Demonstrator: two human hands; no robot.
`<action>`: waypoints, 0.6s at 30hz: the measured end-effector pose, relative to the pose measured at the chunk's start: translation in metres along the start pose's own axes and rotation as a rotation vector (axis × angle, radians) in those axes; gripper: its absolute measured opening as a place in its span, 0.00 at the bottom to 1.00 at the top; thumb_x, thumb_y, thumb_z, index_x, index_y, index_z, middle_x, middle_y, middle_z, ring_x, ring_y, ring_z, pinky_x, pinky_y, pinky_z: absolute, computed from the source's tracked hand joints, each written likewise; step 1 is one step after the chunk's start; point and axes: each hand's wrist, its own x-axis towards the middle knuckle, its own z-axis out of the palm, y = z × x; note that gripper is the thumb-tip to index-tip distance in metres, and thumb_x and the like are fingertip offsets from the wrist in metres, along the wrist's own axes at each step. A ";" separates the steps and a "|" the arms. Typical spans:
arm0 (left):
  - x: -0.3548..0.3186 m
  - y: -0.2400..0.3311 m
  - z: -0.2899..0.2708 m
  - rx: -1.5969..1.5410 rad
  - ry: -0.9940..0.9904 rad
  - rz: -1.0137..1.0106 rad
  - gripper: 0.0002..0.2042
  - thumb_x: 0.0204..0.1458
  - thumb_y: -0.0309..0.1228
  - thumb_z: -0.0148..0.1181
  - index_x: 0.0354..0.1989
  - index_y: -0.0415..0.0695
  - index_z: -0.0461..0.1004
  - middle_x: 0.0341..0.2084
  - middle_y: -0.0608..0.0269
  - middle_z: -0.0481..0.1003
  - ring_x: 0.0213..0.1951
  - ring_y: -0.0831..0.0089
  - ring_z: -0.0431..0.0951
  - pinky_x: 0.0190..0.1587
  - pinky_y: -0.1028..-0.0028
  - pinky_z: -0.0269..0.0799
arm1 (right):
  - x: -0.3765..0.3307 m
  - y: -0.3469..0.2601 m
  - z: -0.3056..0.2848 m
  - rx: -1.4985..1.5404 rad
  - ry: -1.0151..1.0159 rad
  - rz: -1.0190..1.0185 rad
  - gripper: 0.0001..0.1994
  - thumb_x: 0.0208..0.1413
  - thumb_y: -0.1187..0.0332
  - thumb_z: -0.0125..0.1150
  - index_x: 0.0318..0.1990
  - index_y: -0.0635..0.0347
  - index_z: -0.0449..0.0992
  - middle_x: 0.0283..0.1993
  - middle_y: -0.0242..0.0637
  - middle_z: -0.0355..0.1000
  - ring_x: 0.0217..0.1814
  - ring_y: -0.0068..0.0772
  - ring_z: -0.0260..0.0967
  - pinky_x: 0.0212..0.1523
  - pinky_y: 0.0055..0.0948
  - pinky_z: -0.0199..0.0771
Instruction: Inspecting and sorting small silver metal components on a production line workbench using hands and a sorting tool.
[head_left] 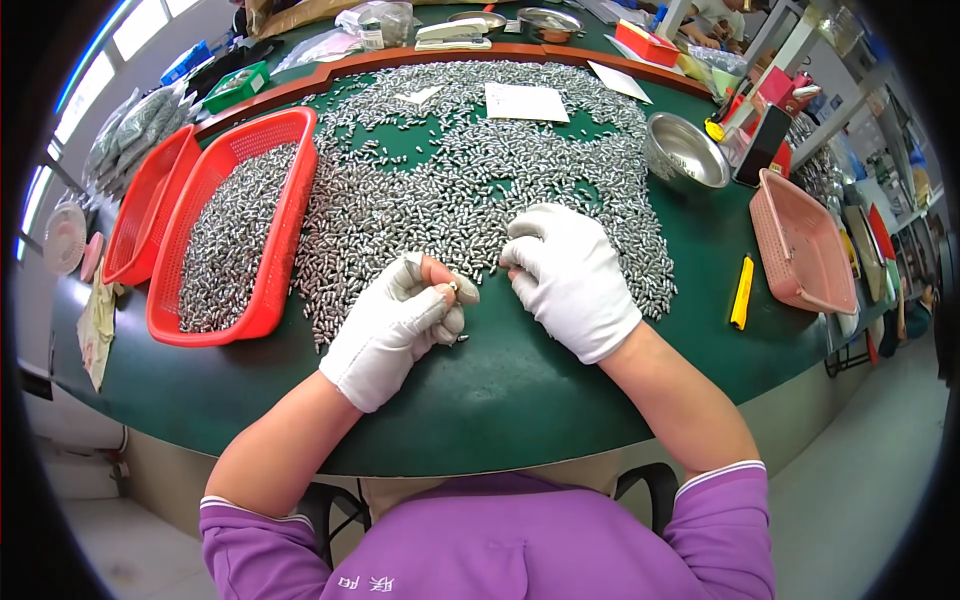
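Note:
Both my hands wear white gloves with bare fingertips showing. My left hand is closed in a pinch, thumb against forefinger, on a small shiny metal part. Another small part lies on the table just below that hand. My right hand rests at the near edge of a wide, spread-out heap of small silver cylindrical metal parts. Its fingers curl down and press together over the parts; whatever is between them is hidden.
A red plastic basket full of the same parts stands left, with another red basket beside it. To the right are a steel bowl, a yellow cutter knife and a pink basket. White paper lies on the heap.

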 end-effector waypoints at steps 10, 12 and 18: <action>0.005 0.002 -0.004 0.346 0.105 0.275 0.04 0.56 0.28 0.55 0.35 0.46 0.66 0.37 0.63 0.73 0.27 0.82 0.66 0.31 0.81 0.64 | 0.003 0.016 -0.032 -0.082 0.347 0.114 0.11 0.43 0.72 0.65 0.38 0.57 0.79 0.34 0.38 0.73 0.37 0.45 0.71 0.40 0.38 0.72; 0.007 0.002 -0.010 0.446 0.103 0.393 0.03 0.55 0.24 0.54 0.34 0.45 0.67 0.38 0.64 0.72 0.29 0.83 0.65 0.32 0.81 0.64 | -0.008 0.024 -0.059 -0.258 0.436 0.194 0.11 0.45 0.70 0.65 0.39 0.55 0.79 0.37 0.37 0.74 0.39 0.43 0.72 0.41 0.38 0.72; 0.001 -0.006 -0.006 0.827 0.121 0.655 0.08 0.48 0.15 0.56 0.32 0.43 0.69 0.35 0.66 0.69 0.31 0.82 0.67 0.34 0.81 0.65 | -0.094 0.072 -0.110 -0.541 0.034 0.896 0.17 0.50 0.53 0.59 0.43 0.50 0.79 0.44 0.41 0.75 0.46 0.44 0.73 0.48 0.41 0.74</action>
